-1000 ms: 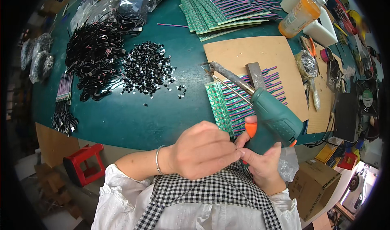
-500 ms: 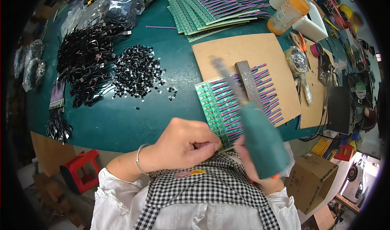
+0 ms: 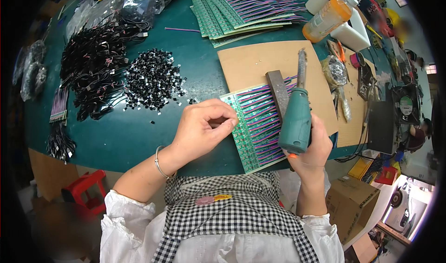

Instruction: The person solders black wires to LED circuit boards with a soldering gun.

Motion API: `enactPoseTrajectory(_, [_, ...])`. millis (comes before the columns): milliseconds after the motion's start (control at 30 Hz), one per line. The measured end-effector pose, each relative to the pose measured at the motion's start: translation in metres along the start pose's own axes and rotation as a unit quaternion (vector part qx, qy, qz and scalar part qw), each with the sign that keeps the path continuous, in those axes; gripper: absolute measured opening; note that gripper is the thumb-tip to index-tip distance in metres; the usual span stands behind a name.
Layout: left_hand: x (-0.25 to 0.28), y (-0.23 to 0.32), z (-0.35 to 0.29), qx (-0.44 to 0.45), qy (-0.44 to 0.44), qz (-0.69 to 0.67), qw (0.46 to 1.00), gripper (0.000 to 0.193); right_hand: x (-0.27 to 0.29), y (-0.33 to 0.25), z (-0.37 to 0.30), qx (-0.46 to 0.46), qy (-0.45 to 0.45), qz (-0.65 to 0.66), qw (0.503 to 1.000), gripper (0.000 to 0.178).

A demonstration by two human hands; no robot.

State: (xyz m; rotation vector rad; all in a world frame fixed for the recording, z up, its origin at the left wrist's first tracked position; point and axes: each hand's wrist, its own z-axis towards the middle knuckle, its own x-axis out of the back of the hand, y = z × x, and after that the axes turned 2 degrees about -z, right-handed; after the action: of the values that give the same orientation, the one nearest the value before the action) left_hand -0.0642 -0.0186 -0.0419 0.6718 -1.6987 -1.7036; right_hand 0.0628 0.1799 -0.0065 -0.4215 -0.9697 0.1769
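Observation:
A green circuit board panel [image 3: 242,139] lies tilted on the cardboard sheet [image 3: 251,63] and the table in front of me. Rows of purple, red and dark wires [image 3: 265,128] run rightward from it. Across the upper wires rests a dark metal bar [image 3: 277,92]. My left hand [image 3: 202,126] is at the board's upper left edge, thumb and fingertips pinched together; what lies between them is too small to make out. In my right hand [image 3: 318,144] is a soldering iron [image 3: 296,119] with a thick green handle, its tip pointing up and away above the wires.
Small black connectors [image 3: 153,79] lie heaped at the left, beside bundled black cables [image 3: 90,63]. Wired circuit boards [image 3: 223,14] are stacked at the back. To the right are an orange bottle [image 3: 328,19], a white container [image 3: 351,30], a foil-wrapped lump [image 3: 334,70] and a wire spool [image 3: 357,59].
My left hand has moved up along the board's left edge. The soldering iron has swung from pointing up-left to nearly upright, and my right hand has risen with it.

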Motion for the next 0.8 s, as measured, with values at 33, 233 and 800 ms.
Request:
enactPoseTrajectory(33, [0.0, -0.002, 0.0, -0.017, 0.003, -0.009, 1.0, 0.008, -0.001, 0.0, 0.0, 0.002, 0.003, 0.009, 1.0, 0.05])
enactPoseTrajectory(233, [-0.003, -0.002, 0.004, 0.005, 0.031, 0.007, 1.0, 0.004, -0.001, 0.006, 0.006, 0.035, 0.015, 0.009, 0.999, 0.048])
enactPoseTrajectory(800, [-0.025, 0.041, -0.02, -0.073, -0.019, -0.024, 0.997, 0.008, -0.006, -0.045, -0.01, -0.195, -0.051, 0.502, 0.841, 0.034])
